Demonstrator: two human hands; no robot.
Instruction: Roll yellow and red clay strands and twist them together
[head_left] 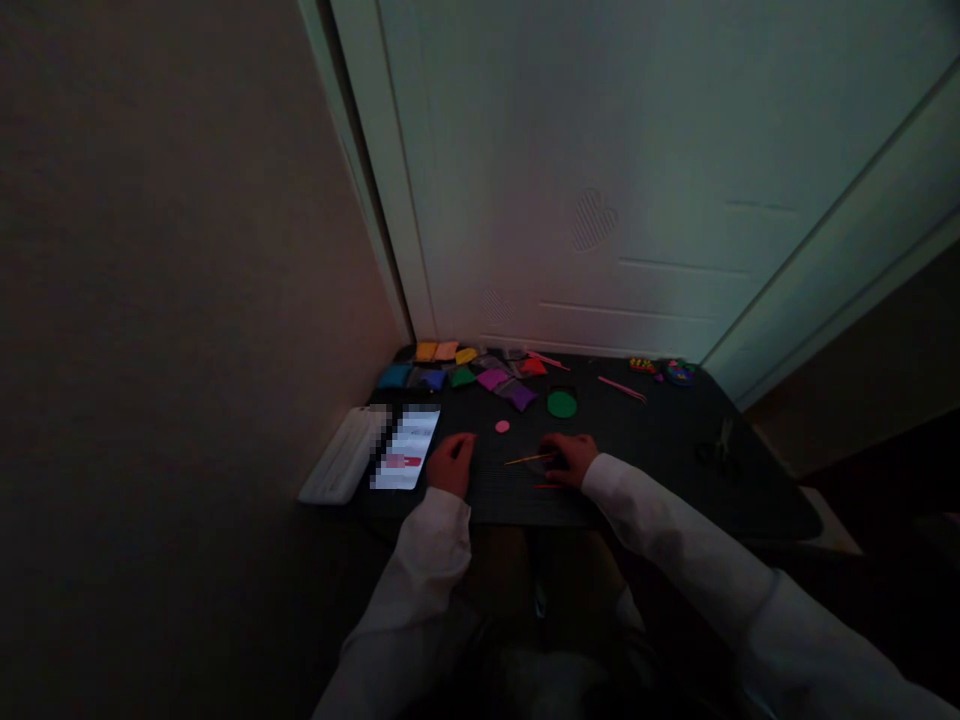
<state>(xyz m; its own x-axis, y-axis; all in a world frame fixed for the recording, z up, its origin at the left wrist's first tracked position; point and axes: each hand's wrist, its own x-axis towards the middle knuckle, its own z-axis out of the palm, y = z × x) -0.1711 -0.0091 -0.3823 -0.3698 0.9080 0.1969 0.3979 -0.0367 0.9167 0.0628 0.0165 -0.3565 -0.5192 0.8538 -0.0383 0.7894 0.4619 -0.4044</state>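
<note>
My left hand [450, 465] rests at the table's near edge beside a lit phone [409, 450], its fingers curled together; whatever they may hold is hidden. My right hand [571, 460] is closed around the end of a thin yellow stick [525, 460], which points left over the table. Under that stick lies a faint round, see-through piece [536, 466], hard to make out in the dim light. A thin red stick [550, 487] lies just below the right hand. Between and beyond both hands sits a flat pink disc [502, 427].
Small bags of coloured clay [491, 378] line the back left. A round green-filled container [562, 403], pink tweezers-like tool [622, 388] and colourful small pieces [679, 373] stand farther right. Dark scissors [720, 452] lie at the right. A white case [345, 455] is at the left edge.
</note>
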